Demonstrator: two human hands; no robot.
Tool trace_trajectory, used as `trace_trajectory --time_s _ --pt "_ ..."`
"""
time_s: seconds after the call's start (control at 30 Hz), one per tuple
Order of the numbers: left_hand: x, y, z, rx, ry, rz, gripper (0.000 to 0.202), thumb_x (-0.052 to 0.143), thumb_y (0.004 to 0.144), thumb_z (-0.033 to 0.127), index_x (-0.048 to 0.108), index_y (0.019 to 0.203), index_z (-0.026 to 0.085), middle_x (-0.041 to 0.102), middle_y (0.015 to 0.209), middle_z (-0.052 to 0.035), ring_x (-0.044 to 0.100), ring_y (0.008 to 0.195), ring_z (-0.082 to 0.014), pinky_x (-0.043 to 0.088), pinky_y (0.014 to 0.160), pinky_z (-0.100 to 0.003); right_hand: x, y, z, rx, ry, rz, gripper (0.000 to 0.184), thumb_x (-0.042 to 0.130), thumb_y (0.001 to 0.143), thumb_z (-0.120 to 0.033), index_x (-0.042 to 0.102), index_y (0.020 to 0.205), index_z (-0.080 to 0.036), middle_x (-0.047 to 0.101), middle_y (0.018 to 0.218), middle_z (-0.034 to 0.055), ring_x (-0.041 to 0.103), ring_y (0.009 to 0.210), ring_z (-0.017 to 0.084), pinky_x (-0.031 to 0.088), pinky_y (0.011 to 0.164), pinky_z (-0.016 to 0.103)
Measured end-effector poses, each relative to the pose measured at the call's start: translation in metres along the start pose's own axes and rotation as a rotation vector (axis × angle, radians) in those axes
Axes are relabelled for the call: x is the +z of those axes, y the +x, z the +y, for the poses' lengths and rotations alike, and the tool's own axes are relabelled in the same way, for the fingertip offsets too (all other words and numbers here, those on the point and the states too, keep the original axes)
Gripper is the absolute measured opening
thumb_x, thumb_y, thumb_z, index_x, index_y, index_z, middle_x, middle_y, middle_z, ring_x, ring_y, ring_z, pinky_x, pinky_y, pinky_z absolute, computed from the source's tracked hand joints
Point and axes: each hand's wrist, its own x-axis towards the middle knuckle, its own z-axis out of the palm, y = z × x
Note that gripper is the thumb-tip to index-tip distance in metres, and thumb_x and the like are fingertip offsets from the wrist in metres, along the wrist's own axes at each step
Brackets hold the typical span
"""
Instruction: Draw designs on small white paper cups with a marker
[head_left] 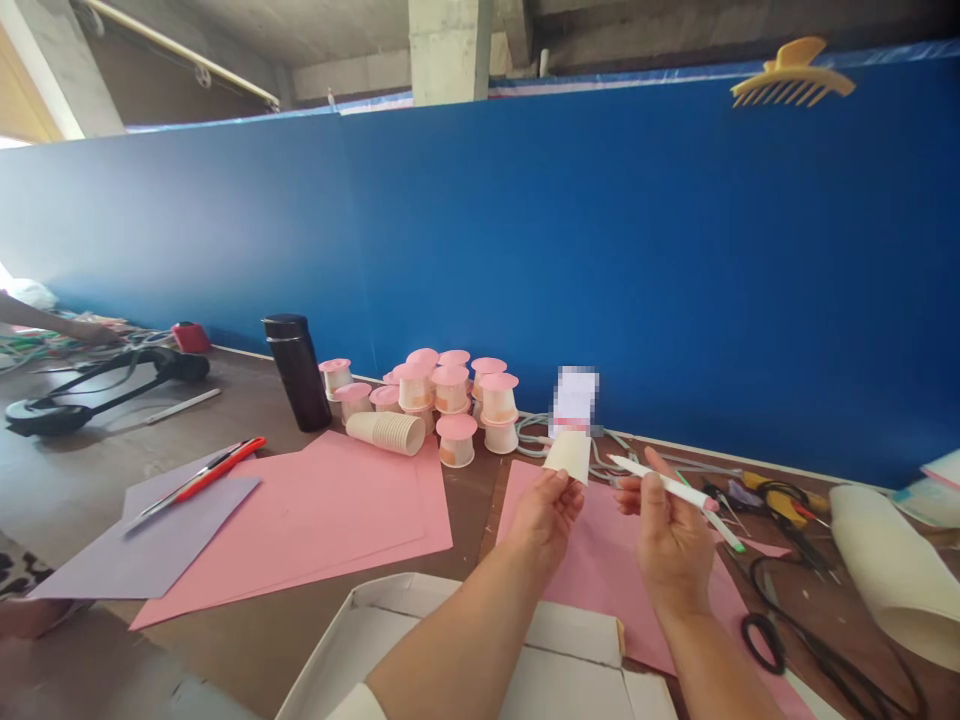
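Note:
Near the middle right, my left hand [541,515] pinches a white paper cup [568,455] by its lower part. My right hand [675,550] grips a white marker pen [679,488], its tip pointing left towards the cup and a pink end at the right. Tip and cup are apart. Below both hands lies a pink paper sheet [600,530]. Left of the cup, several upturned paper cups with pink paper discs [456,440] stand partly stacked by the wall. A nested stack of white cups [386,432] lies on its side in front of them.
A black flask [296,372] stands left of the cups. A red utility knife [199,482] lies on purple paper [191,540]. White cardboard [409,610] sits at the front. Cables, tools and a white paper roll [892,575] crowd the right. Another person's hand [97,333] is far left.

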Motion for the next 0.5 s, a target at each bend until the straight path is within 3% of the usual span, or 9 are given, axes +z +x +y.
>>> trace_trajectory --time_s 0.1,0.27,0.5 --pt "0.0008 -0.0007 -0.0009 0.006 -0.015 -0.016 0.017 0.07 0.071 0.016 0.061 0.084 0.01 0.061 0.075 -0.0033 0.061 0.07 -0.0083 0.051 0.068 -0.019 0.0034 -0.0033 0.0 -0.009 -0.026 -0.023 0.048 0.046 0.085 -0.053 0.057 0.119 -0.02 0.068 0.085 0.0057 0.061 0.067 0.014 0.05 0.071 0.032" --pt "0.0006 0.0013 -0.0024 0.008 -0.023 -0.017 0.013 0.07 0.07 0.013 0.063 0.081 0.01 0.062 0.076 -0.0042 0.062 0.072 -0.0085 0.052 0.07 -0.018 0.0081 -0.0065 0.0037 -0.055 -0.041 0.082 0.039 0.061 0.077 -0.047 0.059 0.106 -0.02 0.066 0.091 0.0054 0.062 0.074 0.017 0.049 0.067 0.03" --pt "-0.0008 0.0043 -0.0035 0.017 -0.01 -0.046 0.012 0.071 0.07 0.013 0.064 0.079 0.009 0.063 0.076 -0.0051 0.062 0.075 -0.0095 0.052 0.073 -0.019 0.0072 -0.0056 0.0058 -0.081 -0.087 0.073 0.03 0.06 0.078 -0.044 0.059 0.093 -0.018 0.063 0.078 0.0043 0.058 0.066 0.015 0.047 0.061 0.028"
